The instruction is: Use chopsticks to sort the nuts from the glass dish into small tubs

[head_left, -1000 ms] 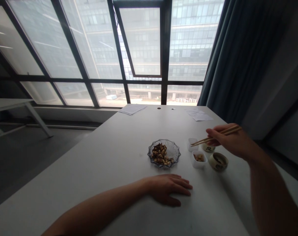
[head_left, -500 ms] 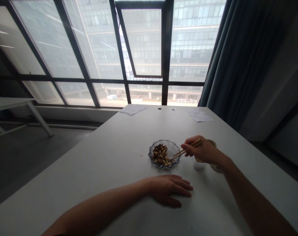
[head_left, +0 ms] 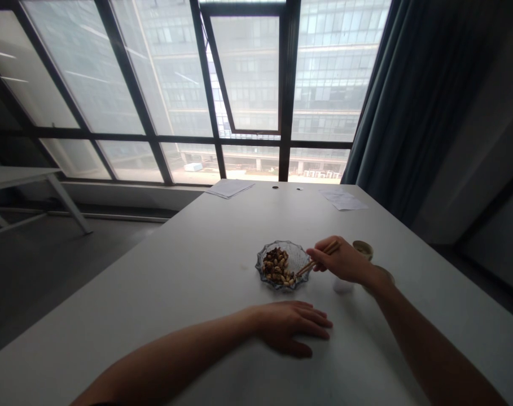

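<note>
My right hand (head_left: 338, 258) is closed around a pair of wooden chopsticks (head_left: 319, 260). Their tips reach down into a scalloped clear glass bowl (head_left: 298, 255), at the right side of a heap of brown and tan nuts (head_left: 277, 266). Whether a nut is pinched between the tips is too small to tell. My left hand (head_left: 292, 327) lies flat on the white table in front of the bowl, fingers stretched out, holding nothing. Behind my right hand and wrist stand a round container (head_left: 363, 249) and a whitish cup (head_left: 343, 285), both partly hidden.
The white table (head_left: 188, 270) stretches to the windows. Papers (head_left: 229, 188) lie at its far left corner, and more sheets (head_left: 344, 198) at the far right. A blue curtain (head_left: 378, 124) hangs on the right. Another white table (head_left: 19, 177) stands to the left.
My right hand has shifted slightly left and down toward the bowl, with the chopsticks held more steeply. More of the containers behind it shows. My left hand has stayed in place.
</note>
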The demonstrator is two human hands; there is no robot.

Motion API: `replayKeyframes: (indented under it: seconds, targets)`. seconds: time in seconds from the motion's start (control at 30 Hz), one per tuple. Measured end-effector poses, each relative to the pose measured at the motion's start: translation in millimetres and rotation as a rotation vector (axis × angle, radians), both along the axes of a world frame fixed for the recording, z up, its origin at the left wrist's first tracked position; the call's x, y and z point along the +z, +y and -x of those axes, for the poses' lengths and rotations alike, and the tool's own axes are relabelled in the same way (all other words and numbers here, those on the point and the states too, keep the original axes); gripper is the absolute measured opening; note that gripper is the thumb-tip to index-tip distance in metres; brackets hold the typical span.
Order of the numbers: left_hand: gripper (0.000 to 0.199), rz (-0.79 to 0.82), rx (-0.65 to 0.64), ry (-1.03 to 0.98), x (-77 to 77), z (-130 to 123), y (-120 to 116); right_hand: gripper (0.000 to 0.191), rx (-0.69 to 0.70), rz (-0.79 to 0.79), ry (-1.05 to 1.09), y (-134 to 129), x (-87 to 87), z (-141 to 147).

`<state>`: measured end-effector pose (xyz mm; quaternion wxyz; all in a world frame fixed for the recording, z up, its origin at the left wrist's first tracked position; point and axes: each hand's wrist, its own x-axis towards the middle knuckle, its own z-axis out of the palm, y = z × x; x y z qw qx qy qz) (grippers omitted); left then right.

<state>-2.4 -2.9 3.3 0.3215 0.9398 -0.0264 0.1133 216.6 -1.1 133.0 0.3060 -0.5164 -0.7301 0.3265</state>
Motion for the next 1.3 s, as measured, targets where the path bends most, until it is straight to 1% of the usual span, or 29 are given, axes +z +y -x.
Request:
replayKeyframes:
  seconds: [0.07,0.13,0.27,0.33,0.43,0.47,0.53,0.7,0.8,0.9,0.97,1.1,1.2,1.3]
  targets:
    - [0.061,0.005,0.001,0.003,0.2,0,0,0.046,-0.034,-0.001,0.026,1,0.7,-2]
    - [0.06,0.009,0.004,0.007,0.5,0,0,0.044,-0.074,-0.002,0.063,0,5.4,-6]
    - [0.06,0.01,0.004,0.009,1.4,1,0,0.043,-0.163,-0.067,0.171,-6,23.9,-27]
    - [0.06,0.01,0.004,0.007,1.6,2,0,0.043,-0.27,-0.134,0.2,-10,33.4,-41]
    - [0.06,0.013,0.004,0.009,1.2,1,0,0.04,-0.441,-0.21,0.117,-13,42.2,-63]
    - [0.06,0.015,0.004,0.01,1.0,1,0,0.039,-0.472,-0.224,0.079,-13,43.1,-68]
    - [0.06,0.016,0.007,0.014,0.8,0,0,0.037,-0.487,-0.243,0.027,-10,41.9,-75]
    - [0.06,0.004,0.005,0.014,2.7,-3,0,0.04,-0.436,-0.308,0.052,-2,33.9,-76]
    - [0.06,-0.001,0.005,0.016,3.2,-3,0,0.04,-0.409,-0.309,0.115,-4,34.2,-68]
    - [0.06,0.007,0.004,0.011,1.8,-2,1,0.042,-0.336,-0.234,0.162,-11,36.8,-57]
    - [0.06,0.014,0.007,0.007,0.9,-2,1,0.042,-0.238,-0.168,0.163,-17,37.9,-47]
    - [0.06,0.014,0.007,0.005,1.1,-2,0,0.039,-0.064,-0.075,0.038,-24,39.1,-29]
    - [0.06,0.009,0.008,0.005,2.8,-2,0,0.037,0.02,-0.032,-0.031,-24,38.4,-21]
    - [0.06,0.006,0.008,0.009,4.2,-1,0,0.037,0.073,-0.006,-0.035,-17,31.5,-13]
